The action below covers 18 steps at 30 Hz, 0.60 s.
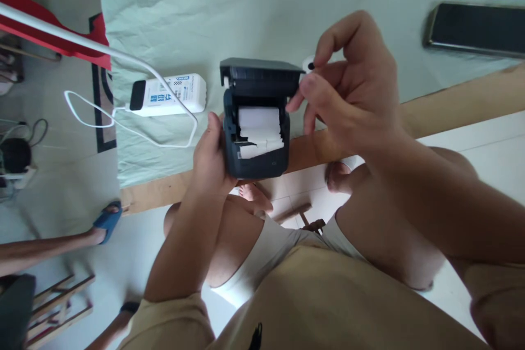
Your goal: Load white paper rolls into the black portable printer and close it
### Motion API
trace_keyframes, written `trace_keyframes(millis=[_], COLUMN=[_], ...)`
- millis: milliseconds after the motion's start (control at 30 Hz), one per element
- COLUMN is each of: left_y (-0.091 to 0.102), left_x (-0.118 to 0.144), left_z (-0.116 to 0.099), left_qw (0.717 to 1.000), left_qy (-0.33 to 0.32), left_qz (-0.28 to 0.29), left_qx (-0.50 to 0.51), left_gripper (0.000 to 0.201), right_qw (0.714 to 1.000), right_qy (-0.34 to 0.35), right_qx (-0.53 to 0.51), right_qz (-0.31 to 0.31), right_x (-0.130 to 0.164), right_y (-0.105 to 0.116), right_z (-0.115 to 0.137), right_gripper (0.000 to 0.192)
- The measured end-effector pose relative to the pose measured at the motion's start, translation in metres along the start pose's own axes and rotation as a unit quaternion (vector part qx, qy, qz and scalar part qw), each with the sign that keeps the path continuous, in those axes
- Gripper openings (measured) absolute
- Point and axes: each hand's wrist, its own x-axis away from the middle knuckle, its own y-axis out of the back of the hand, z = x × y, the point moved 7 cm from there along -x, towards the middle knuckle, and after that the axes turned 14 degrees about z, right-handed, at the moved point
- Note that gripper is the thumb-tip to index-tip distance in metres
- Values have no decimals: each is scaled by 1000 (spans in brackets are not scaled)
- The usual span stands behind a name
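My left hand (213,156) is closed around the side of a small dark grey thermal printer (256,167), held over the table's front edge. The printer's lid (262,72) stands open. Inside lies a white paper roll (259,120) with a ragged, torn edge. Close to the right end of the lid, my right hand (353,82) pinches a small white piece with a black spot (307,63) between thumb and fingers. What exactly that piece is I cannot make out. The other fingertips of this hand are near the printer's right side.
A white power bank (180,94) with a looped white cable (153,68) lies left of the printer on the pale green cloth (254,5). A dark phone (478,30) is at the far right. The wooden table edge (459,95) runs in front. Another person's slippered foot (107,223) shows at left.
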Motion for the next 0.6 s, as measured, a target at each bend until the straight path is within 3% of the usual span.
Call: trace_keyframes(millis=[133,233,267,333,400,533,600], left_y=[-5,-2,-1,0,-3,-8,-9], left_x=[1,5,7,9,11,11,9], left_z=[-2,-3,-4,-5,-5,-10,-10], left_qw=[999,997,996,994,993,992,992], left_qy=[-30,-46,-58,-69,-63,-69,-59], left_qz=[30,41,40,47,64,46,49], left_qx=[8,-35,-47,-65,-78,-96,-97], left_gripper=[49,42,37,32,31,33,37], right_qw=[998,983,963,905,867,873,896], right_qy=[42,-18,-53,-118,-153,-141,-113], right_qx=[28,180,256,381,428,403,366], right_qz=[-21,30,67,147,203,235,226], right_x=[-4,-13,-16,-21,-22,-18,-13], right_y=[-2,-9,-14,-24,-31,-34,-26], right_z=[14,14,11,3,-4,1,13], right_gripper=[15,6,3,15,27,39,43])
